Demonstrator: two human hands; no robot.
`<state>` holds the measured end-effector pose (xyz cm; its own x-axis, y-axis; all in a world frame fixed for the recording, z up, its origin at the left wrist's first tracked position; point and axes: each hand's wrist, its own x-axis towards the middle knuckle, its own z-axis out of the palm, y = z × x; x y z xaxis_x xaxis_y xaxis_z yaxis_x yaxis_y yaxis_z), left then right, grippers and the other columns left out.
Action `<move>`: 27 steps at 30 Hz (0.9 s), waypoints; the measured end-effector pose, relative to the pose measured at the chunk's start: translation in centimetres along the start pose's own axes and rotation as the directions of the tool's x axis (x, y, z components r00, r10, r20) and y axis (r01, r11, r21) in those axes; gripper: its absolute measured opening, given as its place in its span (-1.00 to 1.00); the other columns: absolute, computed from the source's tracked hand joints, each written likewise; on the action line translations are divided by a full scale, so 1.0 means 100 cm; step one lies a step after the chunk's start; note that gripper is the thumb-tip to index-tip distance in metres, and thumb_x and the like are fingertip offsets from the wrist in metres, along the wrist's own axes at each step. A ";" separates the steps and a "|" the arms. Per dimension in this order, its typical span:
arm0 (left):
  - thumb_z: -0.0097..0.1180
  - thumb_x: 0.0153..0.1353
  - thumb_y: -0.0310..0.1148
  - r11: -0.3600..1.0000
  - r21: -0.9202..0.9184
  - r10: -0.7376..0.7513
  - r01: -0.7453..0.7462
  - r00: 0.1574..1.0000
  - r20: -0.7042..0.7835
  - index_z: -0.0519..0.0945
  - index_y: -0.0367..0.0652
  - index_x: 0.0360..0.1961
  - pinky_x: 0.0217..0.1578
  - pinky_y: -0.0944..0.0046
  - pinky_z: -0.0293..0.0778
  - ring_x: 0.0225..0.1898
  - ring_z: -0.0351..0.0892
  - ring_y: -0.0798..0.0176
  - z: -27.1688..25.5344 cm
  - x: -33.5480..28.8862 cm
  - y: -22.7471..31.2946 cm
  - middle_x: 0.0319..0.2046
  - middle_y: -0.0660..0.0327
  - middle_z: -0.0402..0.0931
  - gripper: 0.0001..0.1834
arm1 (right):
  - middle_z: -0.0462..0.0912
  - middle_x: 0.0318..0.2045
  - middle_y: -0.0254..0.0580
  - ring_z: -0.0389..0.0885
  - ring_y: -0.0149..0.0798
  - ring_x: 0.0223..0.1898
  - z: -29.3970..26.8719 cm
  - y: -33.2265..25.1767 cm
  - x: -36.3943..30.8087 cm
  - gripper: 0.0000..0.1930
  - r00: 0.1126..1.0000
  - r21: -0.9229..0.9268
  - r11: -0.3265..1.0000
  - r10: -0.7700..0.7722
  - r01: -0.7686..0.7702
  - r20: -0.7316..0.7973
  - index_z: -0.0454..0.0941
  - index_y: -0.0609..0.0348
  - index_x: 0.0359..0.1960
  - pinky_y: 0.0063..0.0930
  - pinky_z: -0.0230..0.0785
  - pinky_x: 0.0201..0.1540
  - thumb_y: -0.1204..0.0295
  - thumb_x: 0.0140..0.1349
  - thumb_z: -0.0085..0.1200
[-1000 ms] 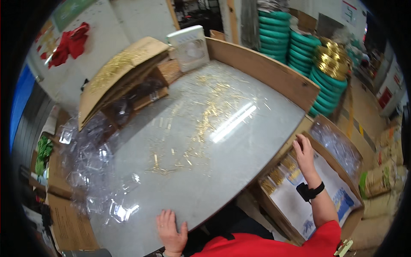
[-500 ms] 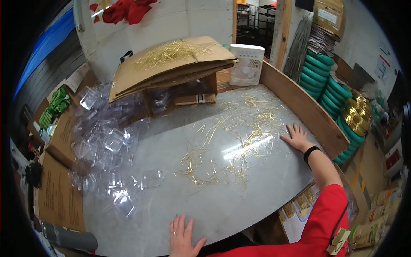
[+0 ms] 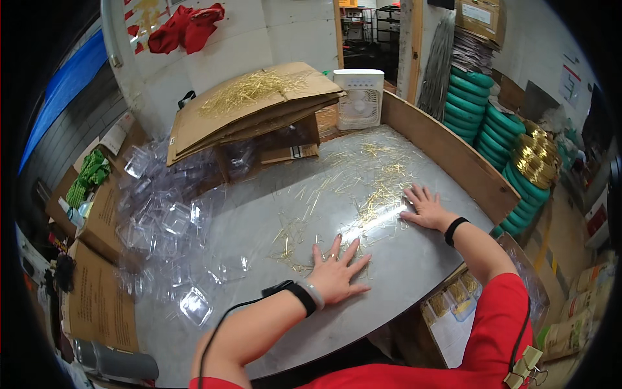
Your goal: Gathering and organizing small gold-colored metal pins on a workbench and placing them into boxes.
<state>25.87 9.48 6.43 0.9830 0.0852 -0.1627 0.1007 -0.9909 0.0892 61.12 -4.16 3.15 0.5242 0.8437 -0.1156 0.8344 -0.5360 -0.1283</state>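
My left hand lies spread over the grey tabletop, its fingertips at the near edge of scattered thin gold wire pieces. Farther right, my right hand is also spread, its fingertips touching or just over the right side of the same wires. Neither hand grips anything. More gold wires are heaped on flattened cardboard at the back. Too thin to make out singly, the wires overlap in loose clusters. Clear plastic boxes are piled along the left of the table.
A white fan stands at the back. A wooden board borders the right side. Green coils and a gold coil are stacked beyond it. Small trays of gold pieces sit below the near right edge. A grey cylinder lies at lower left.
My left hand has moved forward and right from the near edge to the wires. My right hand has shifted left, away from the wooden board. The view has turned slightly.
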 end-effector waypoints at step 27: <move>0.12 0.19 0.28 0.852 -0.163 -0.497 0.497 0.867 0.045 0.24 -0.26 0.49 0.42 -0.55 -0.50 0.58 -0.38 -0.43 0.035 -0.239 -0.017 0.59 -0.14 -0.18 0.03 | 0.26 0.47 0.15 0.03 0.27 0.54 -0.025 0.021 -0.026 -0.09 0.902 0.026 0.925 0.374 -0.378 -0.213 0.34 0.21 0.43 0.29 -0.22 0.52 -0.34 0.33 -0.11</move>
<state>1.72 8.78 6.77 0.7949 0.5617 -0.2296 0.5996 -0.7850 0.1555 61.93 -7.36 5.65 0.8218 0.5668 0.0576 0.5697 -0.8157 -0.1003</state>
